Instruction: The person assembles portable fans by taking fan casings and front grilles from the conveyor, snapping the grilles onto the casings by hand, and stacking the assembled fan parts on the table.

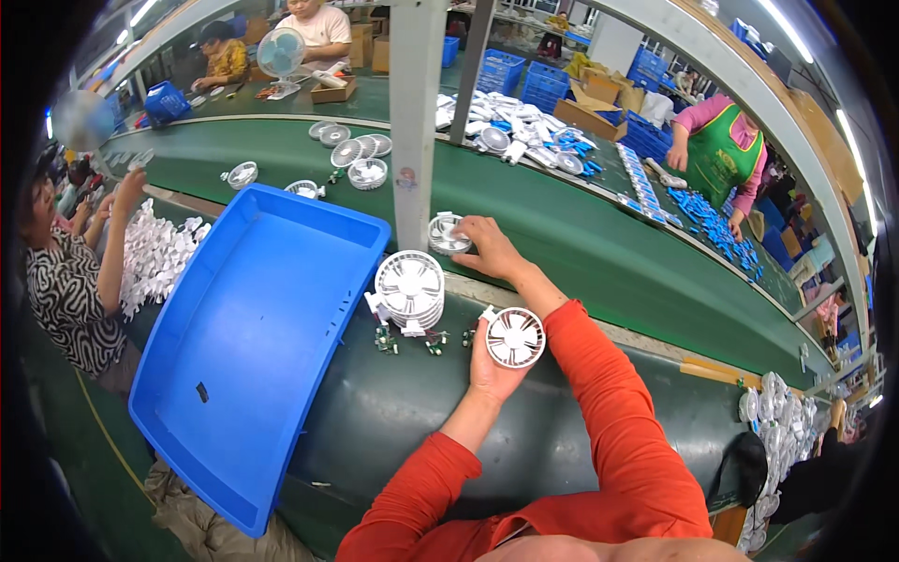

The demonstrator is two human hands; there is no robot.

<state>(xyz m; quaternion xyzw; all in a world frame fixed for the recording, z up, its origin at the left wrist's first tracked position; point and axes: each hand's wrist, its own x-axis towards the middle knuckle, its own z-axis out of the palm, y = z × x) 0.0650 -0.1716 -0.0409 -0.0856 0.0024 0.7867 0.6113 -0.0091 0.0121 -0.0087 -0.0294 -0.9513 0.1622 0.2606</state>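
My left hand (489, 373) holds a small round white fan head (515, 337) from below, its grille and blades facing up. My right hand (491, 249) reaches across to the green conveyor belt, with fingers and thumb around the edge of another white fan head (448, 234) beside the post. Left of my left hand stands a stack of white fan heads (410, 288). Small green circuit boards with wires (386, 339) hang out at its base.
A large blue tray (318, 223) lies to the left, a small dark piece inside it. A white post (410, 122) rises before me. More fan heads (367, 173) lie on the conveyor belt (599, 244). White parts (159, 253) are piled by a co-worker at left; others sit across the belt.
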